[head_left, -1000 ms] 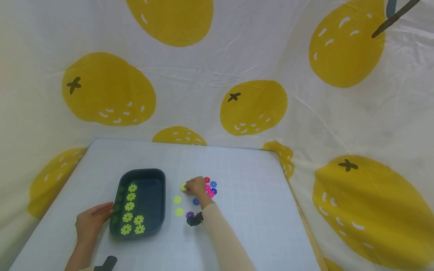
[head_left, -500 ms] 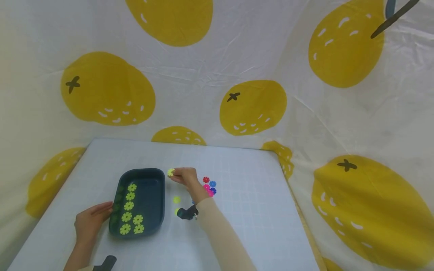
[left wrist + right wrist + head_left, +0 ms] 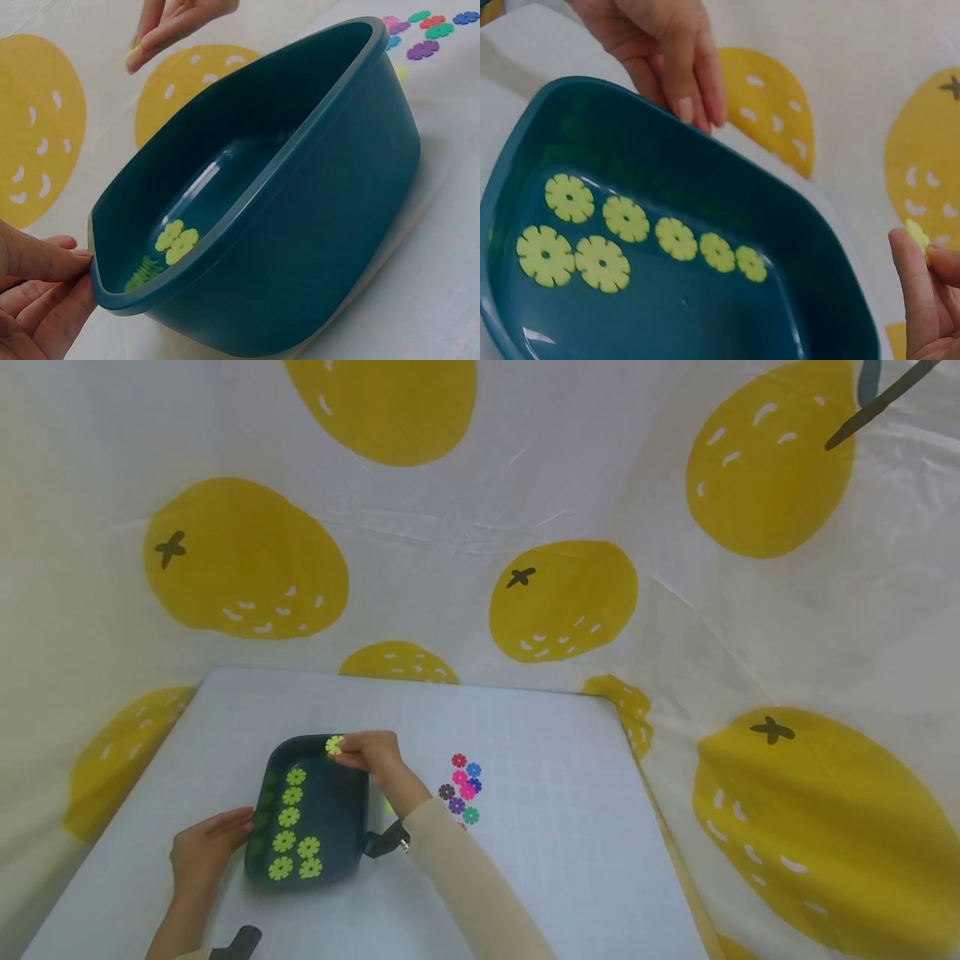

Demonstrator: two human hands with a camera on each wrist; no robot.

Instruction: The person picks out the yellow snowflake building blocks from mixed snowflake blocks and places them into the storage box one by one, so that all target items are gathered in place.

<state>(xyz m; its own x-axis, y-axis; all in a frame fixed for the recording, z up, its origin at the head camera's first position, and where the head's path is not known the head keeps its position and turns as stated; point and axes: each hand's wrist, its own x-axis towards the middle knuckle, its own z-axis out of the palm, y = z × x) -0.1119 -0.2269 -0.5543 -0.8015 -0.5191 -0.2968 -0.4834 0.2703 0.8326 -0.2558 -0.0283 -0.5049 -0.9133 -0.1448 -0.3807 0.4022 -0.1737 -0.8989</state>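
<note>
My left hand (image 3: pixel 202 847) holds the left rim of a dark teal plastic tub (image 3: pixel 337 814), thumb at the lip and fingers against the outer wall. Above the tub's far right corner, my right hand (image 3: pixel 378 753) pinches a yellow-green snowflake disc (image 3: pixel 333 745) between thumb and fingertips. The right wrist view shows this notched disc (image 3: pixel 917 234) nearly edge-on. Several matching discs (image 3: pixel 626 218) lie flat on the tub floor, most in a row along the left side and two beside its near end.
Loose discs in red, blue, pink, purple, black and green (image 3: pixel 457 806) lie right of the tub on the white table (image 3: pixel 555 827). A yellow-green disc (image 3: pixel 389 807) there is partly hidden by the right arm. A lemon-print cloth (image 3: pixel 420 527) hangs behind.
My right hand has picked up the yellow-green disc from the table and carried it left, over the tub's far right corner. The left hand stays at the rim.
</note>
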